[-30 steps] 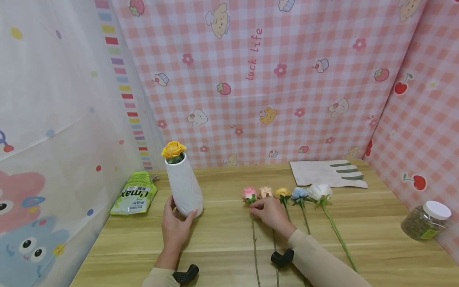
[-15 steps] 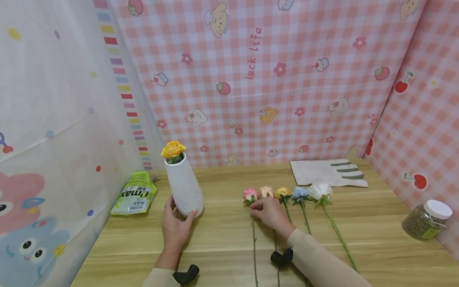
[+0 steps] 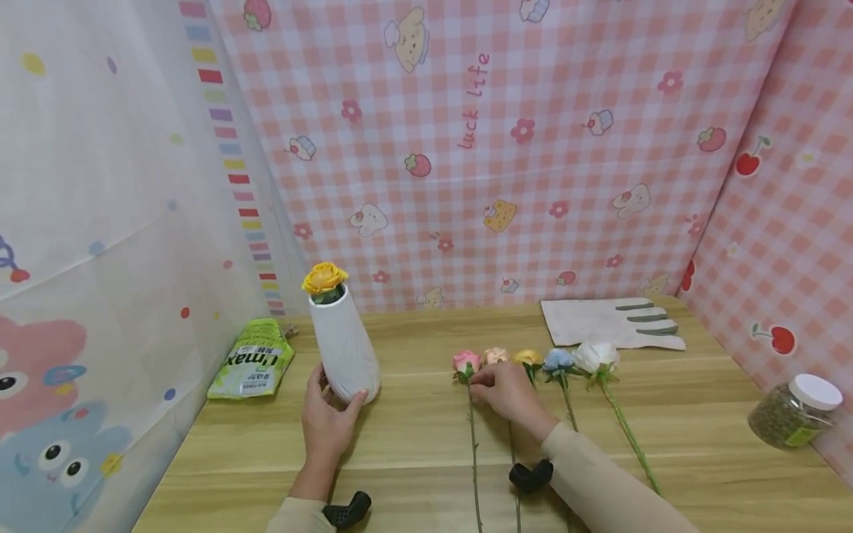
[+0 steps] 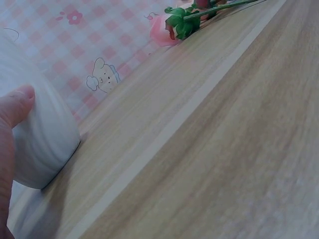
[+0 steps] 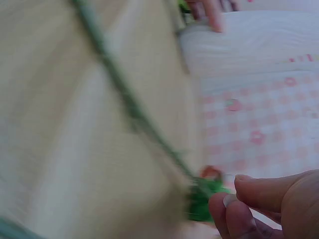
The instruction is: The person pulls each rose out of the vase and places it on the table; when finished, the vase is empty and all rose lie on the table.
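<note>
My left hand point(image 3: 328, 429) holds the lower part of a white ribbed vase point(image 3: 344, 344). Its thumb shows on the vase wall in the left wrist view. The vase tilts to the left in the head view, and an orange-yellow rose point(image 3: 324, 277) stands in its mouth. Over by the row of flowers, my right hand point(image 3: 512, 396) has its thumb and fingertips together at the top of the stem of a pink rose point(image 3: 466, 361). In the right wrist view the fingertips overlap the blurred green sepals point(image 5: 202, 206); whether they pinch the rose is unclear.
Peach point(image 3: 496, 355), yellow point(image 3: 529, 357), blue point(image 3: 558, 360) and white point(image 3: 596, 357) roses lie in a row. A white glove point(image 3: 589, 320) lies behind them. At left is a green packet point(image 3: 253, 359); at right a lidded jar point(image 3: 793, 412).
My right hand has shifted slightly to the right against the pink rose's stem. The left hand and the vase stay where they were.
</note>
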`<state>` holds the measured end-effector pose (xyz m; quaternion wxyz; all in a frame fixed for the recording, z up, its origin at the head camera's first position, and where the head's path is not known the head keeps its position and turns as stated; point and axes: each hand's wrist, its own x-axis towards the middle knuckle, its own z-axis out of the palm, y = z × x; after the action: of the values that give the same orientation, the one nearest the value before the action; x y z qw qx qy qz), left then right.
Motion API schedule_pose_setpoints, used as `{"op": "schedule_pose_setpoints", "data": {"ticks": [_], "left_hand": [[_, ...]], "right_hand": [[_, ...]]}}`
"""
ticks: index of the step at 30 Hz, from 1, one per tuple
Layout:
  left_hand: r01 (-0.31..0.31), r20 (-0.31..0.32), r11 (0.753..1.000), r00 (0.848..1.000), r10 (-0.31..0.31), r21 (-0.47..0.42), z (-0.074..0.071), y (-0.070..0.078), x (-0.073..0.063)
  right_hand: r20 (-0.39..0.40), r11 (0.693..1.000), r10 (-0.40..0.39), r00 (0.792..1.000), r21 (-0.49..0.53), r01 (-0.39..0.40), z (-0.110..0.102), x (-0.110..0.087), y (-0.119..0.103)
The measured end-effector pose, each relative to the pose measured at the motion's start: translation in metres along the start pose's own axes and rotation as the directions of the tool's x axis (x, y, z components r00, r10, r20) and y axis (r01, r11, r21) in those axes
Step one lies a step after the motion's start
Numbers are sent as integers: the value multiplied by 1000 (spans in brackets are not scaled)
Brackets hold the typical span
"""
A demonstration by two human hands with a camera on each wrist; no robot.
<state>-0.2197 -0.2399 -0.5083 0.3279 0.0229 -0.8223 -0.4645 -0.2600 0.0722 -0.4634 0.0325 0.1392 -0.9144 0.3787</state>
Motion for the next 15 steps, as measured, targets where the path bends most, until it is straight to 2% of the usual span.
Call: {"op": "schedule_pose_setpoints", "data": {"ticks": [4, 9, 12, 15], "left_hand": [[-4, 3, 1000, 1000, 4, -4, 0, 1, 1], [-6, 4, 1000, 1000, 6, -3, 0, 2, 1], [-6, 6, 1000, 1000, 6, -1, 0, 1, 1], [-3, 3, 1000, 1000, 3, -1, 0, 1, 0]], "right_hand": [[-2, 1000, 19, 1000, 18, -19, -30, 3, -13], [4, 988, 41, 999, 146, -41, -72, 7, -33], [-24, 981, 0, 1000, 193, 4, -90, 10, -48], [-36, 973, -48, 998, 225, 55, -98, 13, -64]]}}
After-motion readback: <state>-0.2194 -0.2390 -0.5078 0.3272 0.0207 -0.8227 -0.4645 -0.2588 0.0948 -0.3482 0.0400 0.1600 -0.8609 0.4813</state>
